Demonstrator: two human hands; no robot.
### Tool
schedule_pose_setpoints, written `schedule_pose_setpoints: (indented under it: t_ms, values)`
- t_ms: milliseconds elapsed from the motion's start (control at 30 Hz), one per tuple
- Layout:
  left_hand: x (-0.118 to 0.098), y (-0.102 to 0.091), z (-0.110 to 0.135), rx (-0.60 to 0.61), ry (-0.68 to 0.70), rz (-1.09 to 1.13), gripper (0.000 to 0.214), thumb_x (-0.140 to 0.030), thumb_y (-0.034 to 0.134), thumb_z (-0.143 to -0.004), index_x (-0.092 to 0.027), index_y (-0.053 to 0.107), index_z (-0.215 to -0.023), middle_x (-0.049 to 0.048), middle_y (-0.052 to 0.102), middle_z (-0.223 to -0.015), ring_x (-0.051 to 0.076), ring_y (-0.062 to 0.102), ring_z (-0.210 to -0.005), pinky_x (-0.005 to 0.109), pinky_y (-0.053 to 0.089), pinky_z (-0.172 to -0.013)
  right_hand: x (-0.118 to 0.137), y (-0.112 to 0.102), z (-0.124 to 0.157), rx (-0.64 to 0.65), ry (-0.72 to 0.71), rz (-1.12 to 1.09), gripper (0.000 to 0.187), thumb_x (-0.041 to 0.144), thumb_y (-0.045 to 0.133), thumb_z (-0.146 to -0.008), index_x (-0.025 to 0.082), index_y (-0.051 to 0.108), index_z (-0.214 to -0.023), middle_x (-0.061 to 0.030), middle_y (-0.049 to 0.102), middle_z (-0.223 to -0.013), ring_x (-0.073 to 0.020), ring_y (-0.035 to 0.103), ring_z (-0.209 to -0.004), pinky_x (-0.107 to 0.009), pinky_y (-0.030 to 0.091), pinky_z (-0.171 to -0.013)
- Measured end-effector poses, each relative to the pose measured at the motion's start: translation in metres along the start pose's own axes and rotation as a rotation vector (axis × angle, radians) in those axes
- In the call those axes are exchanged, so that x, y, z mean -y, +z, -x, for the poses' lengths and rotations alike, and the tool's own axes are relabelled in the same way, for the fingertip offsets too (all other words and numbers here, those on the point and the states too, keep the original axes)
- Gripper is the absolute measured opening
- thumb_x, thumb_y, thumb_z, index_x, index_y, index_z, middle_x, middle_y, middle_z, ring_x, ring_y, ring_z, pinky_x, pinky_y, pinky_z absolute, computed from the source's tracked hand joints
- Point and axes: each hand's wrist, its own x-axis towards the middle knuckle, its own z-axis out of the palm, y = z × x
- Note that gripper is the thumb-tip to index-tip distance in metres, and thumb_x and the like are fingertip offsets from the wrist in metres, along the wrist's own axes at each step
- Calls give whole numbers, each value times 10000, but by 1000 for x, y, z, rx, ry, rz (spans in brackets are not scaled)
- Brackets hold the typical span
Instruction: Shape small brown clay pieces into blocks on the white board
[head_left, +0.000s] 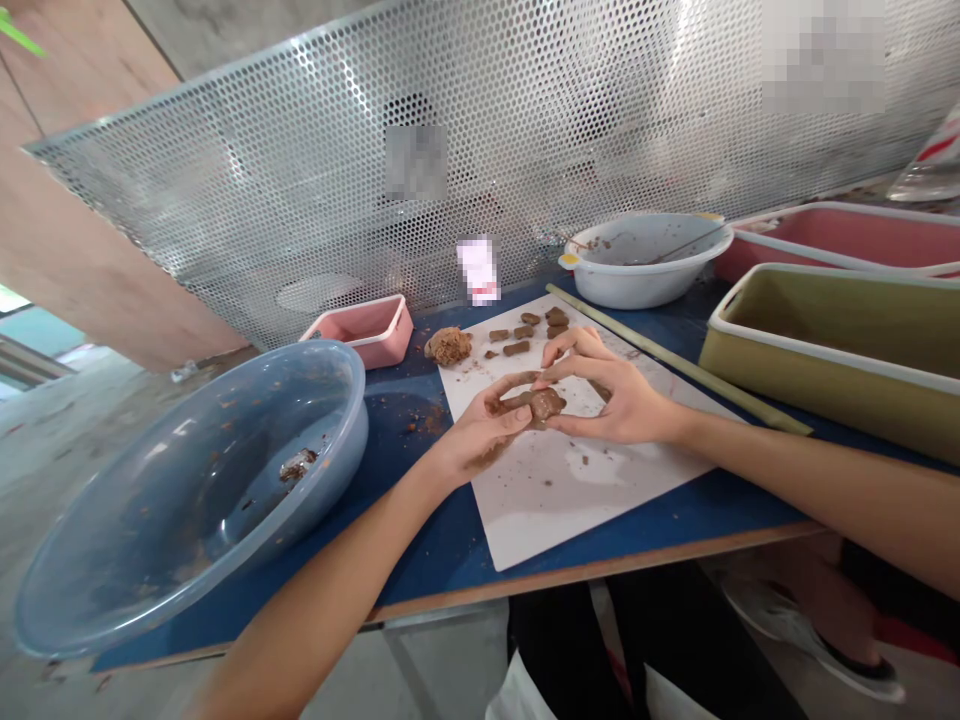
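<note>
Between my two hands is a lump of wet brown clay [546,404], held above a white board [600,490]. My left hand [491,420] grips it from the left, thumb in front and fingers behind. From the right, my right hand [600,385] pinches the same lump with thumb and fingertips. Clay smears both hands. Several small clay pieces [516,349] lie on the far part of the board. A rough, crumbly brown clump [448,346] sits at the board's far left corner.
A large blue basin [330,380] stands left, a small pink tub [386,335] behind it. A long pale stick [675,362] lies along the board's right side. Beyond are a white basin [630,285], a green trough [825,365] and a pink trough [847,235]. Perforated metal [300,180] backs the table.
</note>
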Motion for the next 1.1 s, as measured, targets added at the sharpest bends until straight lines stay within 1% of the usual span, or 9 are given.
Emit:
schedule_pose_setpoints:
  t_ms: [133,200,300,400,567,733,900,1000,1100]
  values:
    - [2,1,1,11,-13,6,699,-465,1074,-742,-238,764,-1325,114,834,-1172,295,801,-1159,415,592,-1017,2,-1,-1,21,-7,17,310,463,869,-938,319,744,-1183,-86,644,-1213,-316,604,-1146,-562,467,-1112]
    - [3,2,2,17,-10,30,682,-460,1074,-744,-248,770,-1317,98,832,-1138,285,808,-1141,401,600,-1001,3,-1,-1,26,-12,26,312,461,864,-941,318,742,-1190,-87,651,-1207,-313,609,-1134,-560,467,-1104]
    - [5,4,1,29,-8,70,643,-449,1066,-759,-262,777,-1302,86,836,-1126,291,810,-1184,406,610,-1032,4,0,-2,13,-44,39,313,436,859,-951,317,732,-1211,-84,652,-1200,-304,618,-1118,-554,466,-1089]
    - [9,4,0,15,1,88,649,-449,1058,-775,-257,766,-1322,97,839,-1166,300,796,-1245,422,606,-1077,4,1,-2,-8,-82,47,314,410,854,-960,315,719,-1227,-84,649,-1201,-297,624,-1111,-548,468,-1075]
    - [14,1,0,-2,9,61,715,-504,1054,-772,-252,738,-1362,119,835,-1229,328,778,-1292,451,592,-1102,3,0,0,4,-51,80,329,417,864,-944,317,719,-1222,-83,661,-1206,-302,635,-1106,-567,474,-1075]
    - [13,3,2,18,4,67,741,-541,1045,-771,-270,723,-1380,118,833,-1273,342,759,-1350,443,596,-1103,4,0,0,-26,-70,87,361,400,889,-925,337,727,-1241,-80,664,-1209,-315,639,-1129,-560,470,-1050]
    - [10,5,4,8,-11,44,790,-561,1054,-746,-267,717,-1397,135,821,-1330,363,731,-1401,458,588,-1126,6,1,0,-44,-85,109,344,430,876,-947,331,727,-1241,-90,665,-1185,-316,637,-1104,-557,489,-1013]
    - [9,6,4,-10,-13,56,803,-536,1075,-720,-262,727,-1389,126,825,-1307,350,745,-1375,432,587,-1121,6,2,1,-65,-121,109,350,406,882,-948,328,728,-1252,-87,665,-1188,-311,636,-1102,-551,484,-1007]
    - [8,6,4,-29,-18,85,777,-496,1086,-714,-271,742,-1373,97,831,-1266,317,760,-1342,385,593,-1094,5,3,1,-72,-121,123,364,395,887,-938,336,724,-1258,-81,666,-1201,-311,638,-1101,-555,476,-1011]
